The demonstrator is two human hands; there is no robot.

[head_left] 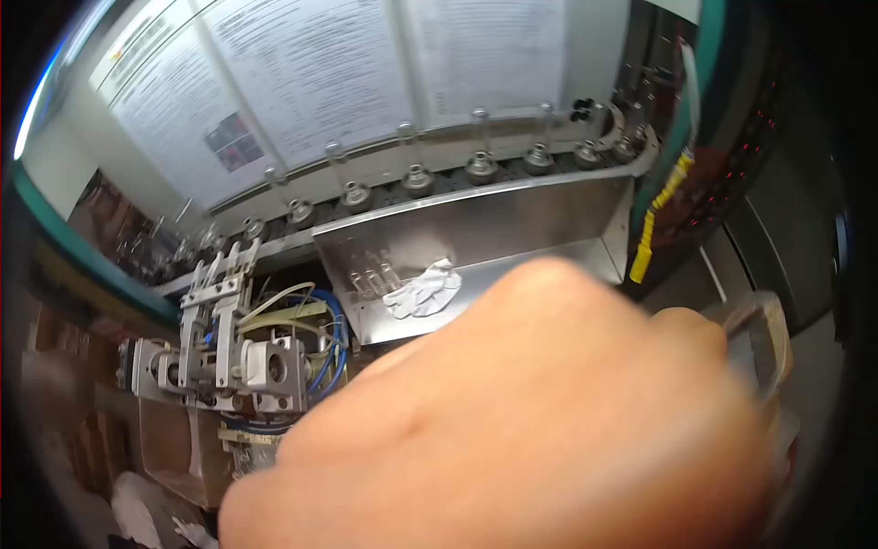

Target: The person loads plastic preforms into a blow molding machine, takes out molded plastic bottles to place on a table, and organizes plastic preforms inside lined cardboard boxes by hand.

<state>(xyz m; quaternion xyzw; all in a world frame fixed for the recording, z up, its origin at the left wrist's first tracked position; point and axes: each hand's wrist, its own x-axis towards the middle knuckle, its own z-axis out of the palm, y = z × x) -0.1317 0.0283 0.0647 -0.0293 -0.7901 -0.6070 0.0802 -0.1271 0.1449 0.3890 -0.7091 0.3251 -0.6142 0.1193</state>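
My right hand (pixel 530 412) fills the lower middle and right of the head view, very close to the camera and blurred. Its back and bent knuckles show, with the fingers curled; the fingertips and anything in them are hidden. Behind it, a crumpled white cloth (pixel 423 291) lies in a shiny metal tray (pixel 512 224), beside several small clear glass pieces (pixel 373 274). My left hand is not in view.
A row of upright glass tubes in metal holders (pixel 418 179) runs along a curved rail. At left stands a clamp mechanism (pixel 215 339) with blue hoses (pixel 340 343). Printed sheets (pixel 311 82) hang behind. A yellow-wrapped cable (pixel 654 224) hangs at right.
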